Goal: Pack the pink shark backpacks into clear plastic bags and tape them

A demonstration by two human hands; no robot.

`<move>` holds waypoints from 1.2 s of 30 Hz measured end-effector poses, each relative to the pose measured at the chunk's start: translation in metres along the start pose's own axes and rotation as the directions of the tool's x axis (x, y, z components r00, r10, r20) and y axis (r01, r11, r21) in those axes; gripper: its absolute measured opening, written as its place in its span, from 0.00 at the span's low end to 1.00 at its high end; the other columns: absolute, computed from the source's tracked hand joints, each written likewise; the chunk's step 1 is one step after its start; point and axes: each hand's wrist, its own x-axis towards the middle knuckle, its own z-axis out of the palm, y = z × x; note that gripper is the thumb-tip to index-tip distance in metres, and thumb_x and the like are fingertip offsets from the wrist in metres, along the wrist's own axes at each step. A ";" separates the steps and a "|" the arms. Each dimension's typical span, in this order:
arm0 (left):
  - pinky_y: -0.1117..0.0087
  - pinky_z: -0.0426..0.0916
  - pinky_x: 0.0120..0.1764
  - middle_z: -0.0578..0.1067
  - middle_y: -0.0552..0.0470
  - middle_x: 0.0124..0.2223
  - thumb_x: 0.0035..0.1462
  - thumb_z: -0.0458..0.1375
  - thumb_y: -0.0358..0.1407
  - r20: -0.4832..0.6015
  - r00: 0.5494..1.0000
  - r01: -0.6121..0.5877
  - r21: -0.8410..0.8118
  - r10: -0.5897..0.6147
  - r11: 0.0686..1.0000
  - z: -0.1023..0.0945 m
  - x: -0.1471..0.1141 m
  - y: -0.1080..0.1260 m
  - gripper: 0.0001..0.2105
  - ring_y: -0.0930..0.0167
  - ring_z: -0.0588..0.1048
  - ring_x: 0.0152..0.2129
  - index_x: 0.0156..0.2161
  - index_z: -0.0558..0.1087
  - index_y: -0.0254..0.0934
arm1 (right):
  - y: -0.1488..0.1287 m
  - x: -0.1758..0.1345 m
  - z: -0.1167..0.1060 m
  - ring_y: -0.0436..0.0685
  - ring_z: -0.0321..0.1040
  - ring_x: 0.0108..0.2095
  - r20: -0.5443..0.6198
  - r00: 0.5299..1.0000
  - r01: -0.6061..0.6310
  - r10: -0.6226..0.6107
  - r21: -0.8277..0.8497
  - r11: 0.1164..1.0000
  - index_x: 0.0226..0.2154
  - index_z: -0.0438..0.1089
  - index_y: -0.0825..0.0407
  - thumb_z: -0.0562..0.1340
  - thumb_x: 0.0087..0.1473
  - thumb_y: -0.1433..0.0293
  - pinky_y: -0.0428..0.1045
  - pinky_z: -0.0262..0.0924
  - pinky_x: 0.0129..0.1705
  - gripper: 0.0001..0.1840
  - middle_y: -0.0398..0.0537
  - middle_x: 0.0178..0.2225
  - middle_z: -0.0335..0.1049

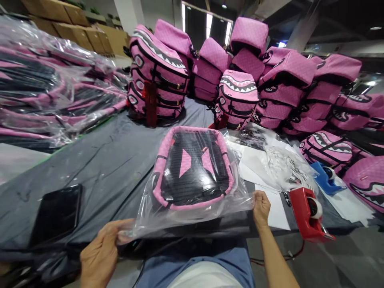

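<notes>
A pink and black backpack [196,168] lies inside a clear plastic bag [156,224] on the grey-covered table, its black panel with two pink shapes facing up. My left hand [102,248] is closed on the bag's near left corner. At the near right corner, my right hand [261,206] pinches the same bag. Between both hands the bag's near edge is stretched along the table's front edge. The backpack sits within the bag, a little beyond my hands, and neither hand touches it directly.
A dark phone [57,212] lies at left. Bagged backpacks [60,92] are piled beyond it. Pink backpacks [162,76] stand stacked at the back. On the right are a red tape dispenser [309,216], a blue tape dispenser [327,180] and white paper sheets [273,208].
</notes>
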 end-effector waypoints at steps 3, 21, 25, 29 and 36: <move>0.58 0.73 0.43 0.78 0.47 0.30 0.58 0.49 0.56 0.006 1.000 -0.026 0.117 0.026 0.993 0.001 0.012 0.009 0.25 0.58 0.78 0.35 0.36 0.78 0.38 | -0.002 0.005 0.007 0.49 0.48 0.16 0.053 0.998 -0.044 0.044 -0.003 0.999 0.29 0.66 0.49 0.57 0.50 0.35 0.46 0.46 0.19 0.33 0.33 0.14 0.51; 0.54 0.56 0.55 0.77 0.48 0.41 0.62 0.60 0.39 0.379 0.477 -0.878 0.168 0.793 0.448 0.080 -0.024 0.127 0.06 0.62 0.71 0.44 0.35 0.73 0.41 | -0.008 0.006 0.006 0.49 0.47 0.14 0.069 0.997 -0.035 0.032 0.035 0.999 0.26 0.64 0.48 0.56 0.52 0.35 0.46 0.46 0.18 0.33 0.32 0.12 0.49; 0.58 0.56 0.54 0.77 0.53 0.36 0.65 0.56 0.35 0.367 0.449 -0.888 0.087 0.815 0.451 0.079 -0.015 0.126 0.08 0.67 0.73 0.39 0.33 0.74 0.41 | -0.006 0.008 0.004 0.48 0.49 0.15 0.057 0.998 -0.018 0.014 0.066 0.998 0.26 0.66 0.49 0.59 0.50 0.36 0.46 0.47 0.18 0.32 0.34 0.13 0.52; 0.63 0.63 0.45 0.76 0.52 0.34 0.66 0.52 0.42 0.498 0.530 -0.773 -0.049 0.687 0.632 0.086 0.006 0.136 0.15 0.68 0.72 0.34 0.29 0.74 0.40 | -0.004 0.010 0.002 0.48 0.48 0.14 0.041 0.993 -0.112 0.108 0.109 0.988 0.27 0.66 0.49 0.63 0.44 0.36 0.46 0.45 0.15 0.33 0.33 0.14 0.52; 0.68 0.65 0.37 0.72 0.52 0.30 0.58 0.54 0.49 0.715 0.544 -0.491 -0.154 0.439 0.858 0.095 0.027 0.141 0.21 0.68 0.71 0.30 0.20 0.71 0.40 | 0.003 0.017 0.016 0.46 0.45 0.11 0.069 0.962 -0.271 0.264 0.121 0.955 0.24 0.62 0.48 0.66 0.37 0.35 0.45 0.41 0.13 0.34 0.32 0.12 0.53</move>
